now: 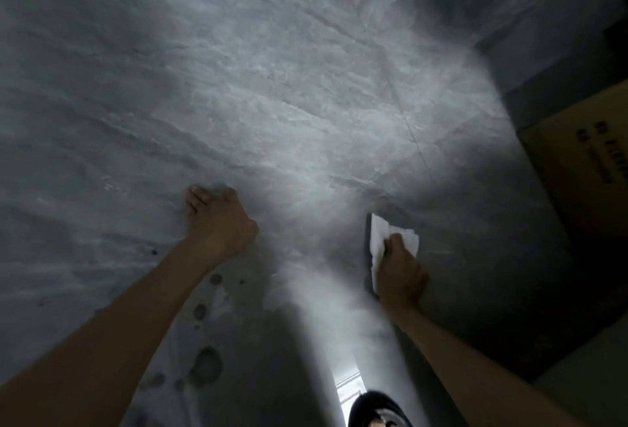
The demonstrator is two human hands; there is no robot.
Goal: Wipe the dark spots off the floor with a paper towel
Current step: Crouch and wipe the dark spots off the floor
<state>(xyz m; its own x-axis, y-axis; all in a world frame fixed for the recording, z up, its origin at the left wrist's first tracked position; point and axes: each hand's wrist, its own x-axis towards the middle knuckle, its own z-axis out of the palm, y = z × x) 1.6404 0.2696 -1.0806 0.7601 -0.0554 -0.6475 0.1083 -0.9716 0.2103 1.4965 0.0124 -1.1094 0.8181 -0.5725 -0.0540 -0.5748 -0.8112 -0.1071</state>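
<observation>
Risk lay in distance: our right hand (401,273) gripped the paper towel (382,233) against the floor (306,86), well apart from the dark spots (205,365), which lay nearer our left hand (217,219), curled, empty, propped there. We could miss them.

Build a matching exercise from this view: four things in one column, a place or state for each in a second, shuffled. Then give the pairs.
1. left hand
2. paper towel
3. dark spots
4. cardboard box

a. at the right edge of view
b. on the floor beside the left forearm
c. fingers curled, resting on the floor
d. white, held in the right hand

Pairs: 1-c, 2-d, 3-b, 4-a
</observation>
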